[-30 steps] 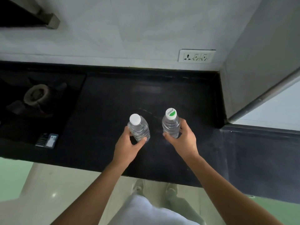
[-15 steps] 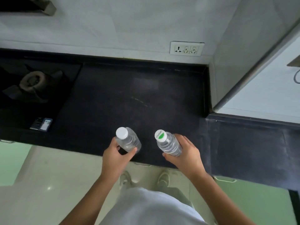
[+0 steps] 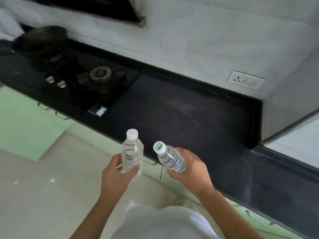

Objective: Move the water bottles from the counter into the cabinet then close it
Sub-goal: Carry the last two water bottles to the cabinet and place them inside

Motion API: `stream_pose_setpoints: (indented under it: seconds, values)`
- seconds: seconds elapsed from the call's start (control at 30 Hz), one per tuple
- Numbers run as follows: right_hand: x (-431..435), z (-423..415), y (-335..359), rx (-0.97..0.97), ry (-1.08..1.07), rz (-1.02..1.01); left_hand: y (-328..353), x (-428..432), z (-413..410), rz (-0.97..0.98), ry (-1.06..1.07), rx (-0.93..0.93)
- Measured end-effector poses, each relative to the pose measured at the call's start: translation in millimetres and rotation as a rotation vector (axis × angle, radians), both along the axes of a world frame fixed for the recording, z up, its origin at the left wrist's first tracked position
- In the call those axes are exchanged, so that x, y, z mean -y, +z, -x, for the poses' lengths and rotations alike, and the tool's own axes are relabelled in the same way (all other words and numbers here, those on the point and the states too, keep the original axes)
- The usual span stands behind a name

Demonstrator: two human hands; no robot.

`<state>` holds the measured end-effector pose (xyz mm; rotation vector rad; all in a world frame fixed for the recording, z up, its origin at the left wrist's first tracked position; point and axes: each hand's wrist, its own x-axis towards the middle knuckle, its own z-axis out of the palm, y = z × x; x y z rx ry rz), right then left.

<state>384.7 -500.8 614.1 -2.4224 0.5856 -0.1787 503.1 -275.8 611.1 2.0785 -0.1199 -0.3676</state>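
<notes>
My left hand (image 3: 114,175) grips a clear water bottle with a plain white cap (image 3: 132,152), held nearly upright in front of the counter's front edge. My right hand (image 3: 189,167) grips a second clear bottle with a green-and-white cap (image 3: 170,156), tilted with its cap to the left. Both bottles hang in the air off the black counter (image 3: 198,114), over the pale green cabinet fronts (image 3: 153,169) below it. Those cabinet doors look closed from here.
A gas stove (image 3: 101,78) with a burner and two knobs sits on the counter to the left, a dark pan (image 3: 39,38) behind it. A wall socket (image 3: 246,81) is at the right. Green drawers with handles (image 3: 22,125) lie left, pale floor tiles below.
Both hands have lifted the bottles off the counter and drawn them back past its front edge. My view has swung left and tilted, bringing the stove and pan into sight.
</notes>
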Motion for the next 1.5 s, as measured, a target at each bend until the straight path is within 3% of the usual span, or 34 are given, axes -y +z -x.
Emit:
stream_pose_setpoints:
  seconds: [0.3,0.5,0.97,1.27,1.5]
  values:
    - [-167,-64,-5,-0.097,0.226,-0.243,-2,-223,30,-0.011,0.456,-0.031]
    - [-264,-107,-12,-0.112,0.377,-0.360,3,-324,55,-0.012,0.714,-0.034]
    - [-392,-293,-24,-0.176,0.796,-0.328,-5,-415,-40,-0.054,1.012,-0.082]
    - [-523,-425,-13,-0.214,1.174,-0.330,19,-477,-92,-0.031,1.386,-0.059]
    - [-623,-484,-12,-0.210,1.278,-0.345,12,-539,-128,-0.042,1.537,-0.061]
